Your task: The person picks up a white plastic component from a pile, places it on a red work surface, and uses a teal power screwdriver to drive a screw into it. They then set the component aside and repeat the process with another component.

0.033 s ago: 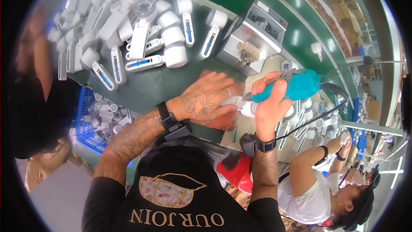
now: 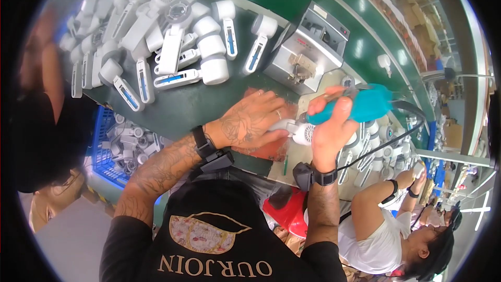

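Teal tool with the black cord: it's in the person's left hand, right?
Wrong hand: the head view shows the teal tool with the black cord in the right hand. The left hand holds a white piece.

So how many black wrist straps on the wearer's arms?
2: left strap behind the left hand, which holds the white fan; right strap behind the right hand, which grips the teal tool. None seems hidden.
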Demonstrator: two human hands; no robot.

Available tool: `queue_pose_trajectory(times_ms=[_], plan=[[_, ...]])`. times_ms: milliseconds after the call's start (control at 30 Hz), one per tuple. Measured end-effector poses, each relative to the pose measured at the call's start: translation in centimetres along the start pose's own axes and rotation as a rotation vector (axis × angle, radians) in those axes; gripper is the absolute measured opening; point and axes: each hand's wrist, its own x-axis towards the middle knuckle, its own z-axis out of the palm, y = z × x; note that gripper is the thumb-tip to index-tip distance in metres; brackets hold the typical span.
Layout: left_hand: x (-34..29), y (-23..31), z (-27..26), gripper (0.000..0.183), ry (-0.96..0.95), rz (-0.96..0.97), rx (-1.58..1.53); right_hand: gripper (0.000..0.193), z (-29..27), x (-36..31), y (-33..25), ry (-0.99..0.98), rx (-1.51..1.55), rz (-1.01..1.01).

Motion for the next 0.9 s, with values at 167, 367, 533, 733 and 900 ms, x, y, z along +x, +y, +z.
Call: queue_pose_trajectory(times_ms=[167,367,533,733,900], plan=[[-0.5,0.0,-0.1,0.037,0.05,0.006,-0.035,0.042,2.9,4.9,-0.4,0.078,0.005,-0.167],[0.2,0.7,-0.7,0.04,-0.04,-0.001,-0.047,0.033,3.1,6.8,2.9,-0.006,-0.019,-0.303],[-0.3,0.1,-0.2,0.045,0.048,0.029,-0.015,0.036,3.6,5.1,0.8,-0.022,-0.021,-0.148],[0.3,0.2,-0.5,0.041,0.007,0.026,-0.011,0.06,-0.8,-1.3,-1.6,-0.065,0.071,-0.075],[-0.1,-0.1,-0.1,0.04,0.039,0.031,-0.054,0.065,-0.8,-3.1,-1.4,-0.067,0.009,-0.087]])
